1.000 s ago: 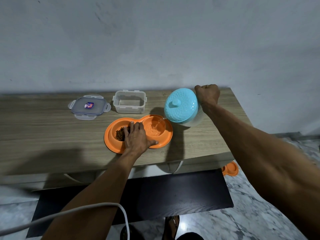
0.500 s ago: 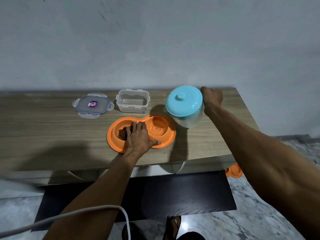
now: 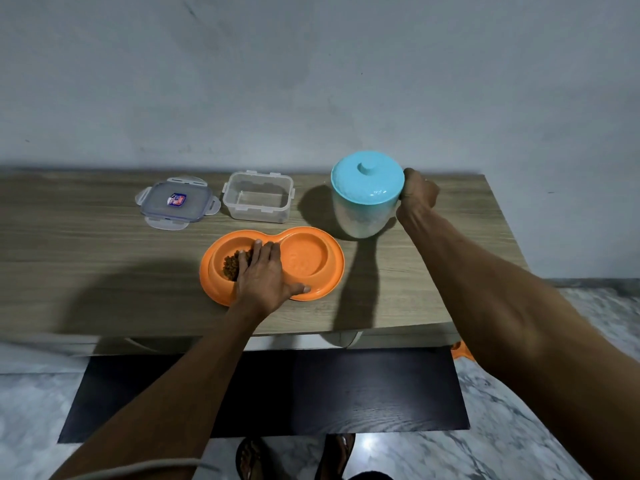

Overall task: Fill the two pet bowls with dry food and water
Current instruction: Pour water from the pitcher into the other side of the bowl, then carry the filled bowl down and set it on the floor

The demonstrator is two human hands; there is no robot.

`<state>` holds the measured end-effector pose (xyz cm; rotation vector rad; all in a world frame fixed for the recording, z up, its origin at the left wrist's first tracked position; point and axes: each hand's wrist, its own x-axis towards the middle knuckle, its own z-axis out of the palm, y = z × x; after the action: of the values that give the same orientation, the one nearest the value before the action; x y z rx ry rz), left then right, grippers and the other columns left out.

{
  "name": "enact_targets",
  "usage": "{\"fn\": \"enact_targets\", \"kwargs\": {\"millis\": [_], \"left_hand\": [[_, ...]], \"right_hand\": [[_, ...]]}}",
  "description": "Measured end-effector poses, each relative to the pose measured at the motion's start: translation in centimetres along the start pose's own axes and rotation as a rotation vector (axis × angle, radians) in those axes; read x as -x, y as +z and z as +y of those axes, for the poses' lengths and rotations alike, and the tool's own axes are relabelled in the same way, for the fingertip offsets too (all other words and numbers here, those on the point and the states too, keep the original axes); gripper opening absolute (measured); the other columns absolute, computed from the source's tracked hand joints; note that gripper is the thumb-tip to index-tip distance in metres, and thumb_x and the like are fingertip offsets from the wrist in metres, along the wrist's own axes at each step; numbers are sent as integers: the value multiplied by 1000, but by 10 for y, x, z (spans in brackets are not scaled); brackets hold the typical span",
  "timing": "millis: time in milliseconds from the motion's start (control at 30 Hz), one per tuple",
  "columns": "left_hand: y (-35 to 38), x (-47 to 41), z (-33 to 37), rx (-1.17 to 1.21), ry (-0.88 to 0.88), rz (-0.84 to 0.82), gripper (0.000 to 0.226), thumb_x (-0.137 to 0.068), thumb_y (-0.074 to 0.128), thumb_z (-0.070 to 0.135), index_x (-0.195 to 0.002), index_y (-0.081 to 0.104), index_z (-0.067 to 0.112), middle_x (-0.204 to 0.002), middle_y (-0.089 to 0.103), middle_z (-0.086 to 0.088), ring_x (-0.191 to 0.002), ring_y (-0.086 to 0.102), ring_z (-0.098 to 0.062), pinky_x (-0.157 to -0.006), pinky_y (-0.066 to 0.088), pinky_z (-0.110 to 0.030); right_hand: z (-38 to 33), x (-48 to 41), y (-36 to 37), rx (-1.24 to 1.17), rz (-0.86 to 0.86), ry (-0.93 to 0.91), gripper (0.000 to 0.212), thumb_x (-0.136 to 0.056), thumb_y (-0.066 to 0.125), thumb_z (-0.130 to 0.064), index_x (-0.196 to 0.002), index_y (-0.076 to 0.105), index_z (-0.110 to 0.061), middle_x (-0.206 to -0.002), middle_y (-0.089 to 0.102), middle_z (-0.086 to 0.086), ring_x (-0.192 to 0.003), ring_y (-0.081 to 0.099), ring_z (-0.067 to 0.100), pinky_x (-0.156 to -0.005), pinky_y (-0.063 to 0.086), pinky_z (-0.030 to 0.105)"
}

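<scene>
An orange double pet bowl [image 3: 330,268] lies on the wooden table [image 3: 86,265]. Its left bowl holds brown dry food [image 3: 232,264]; its right bowl holds water [image 3: 306,259]. My left hand [image 3: 265,278] rests flat on the middle of the bowl with its fingers spread, pressing on the rim. A translucent jug with a turquoise lid [image 3: 367,183] stands upright just behind and right of the bowl. My right hand [image 3: 417,194] is closed around the jug's handle, which the fist hides.
An empty clear food container [image 3: 257,197] stands behind the bowl, and its lid [image 3: 176,203] lies to the left of it. A dark mat [image 3: 277,393] covers the marble floor below the table edge. Another orange object [image 3: 460,350] peeks out near my right arm.
The jug was tilted over the right bowl, pouring water. It has swung back upright and moved right, behind the bowl. My left hand has stayed on the bowl.
</scene>
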<state>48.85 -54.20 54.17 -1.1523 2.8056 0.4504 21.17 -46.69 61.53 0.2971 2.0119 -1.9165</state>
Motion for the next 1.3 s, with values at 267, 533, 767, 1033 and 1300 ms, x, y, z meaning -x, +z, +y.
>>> {"fn": "enact_targets", "kwargs": {"millis": [267,533,767,1033,1300], "left_hand": [[4,1,-1,34,0,46,113,-69,67,71,-150,27,5,-157,31,-13,-150,16,-32,-119,12,-55],[6,2,-2,47,3,59,113,-68,69,71,-150,28,4,-156,32,-14,-150,18,-34,-118,14,-57],[-2,10,-4,214,-138,98,106,-80,45,78,-156,13,12,-165,6,-9,-153,2,-25,-118,0,-55],[-21,6,-61,415,-584,196,80,-86,47,63,-137,39,1,-142,41,-24,-133,39,-41,-103,39,-53],[-22,-1,-90,452,-653,18,57,-88,56,44,-128,56,3,-140,44,-26,-128,44,-42,-103,43,-48]], "right_hand": [[8,-15,6,-4,-35,49,14,-69,63,-9,-60,52,-11,-64,60,1,-58,55,18,-53,42,28],[14,-15,2,-48,-25,32,21,-80,61,-27,-66,56,-13,-70,62,2,-63,57,19,-51,43,26],[43,6,-13,55,120,66,48,-100,31,-36,-118,59,-3,-124,62,16,-107,58,33,-93,49,44],[109,81,-9,609,-109,49,74,-75,54,-61,-124,57,-6,-126,59,19,-111,59,40,-94,53,47],[125,118,4,749,-152,117,61,-75,75,-48,-116,63,-4,-122,59,16,-103,62,38,-52,62,43]]}}
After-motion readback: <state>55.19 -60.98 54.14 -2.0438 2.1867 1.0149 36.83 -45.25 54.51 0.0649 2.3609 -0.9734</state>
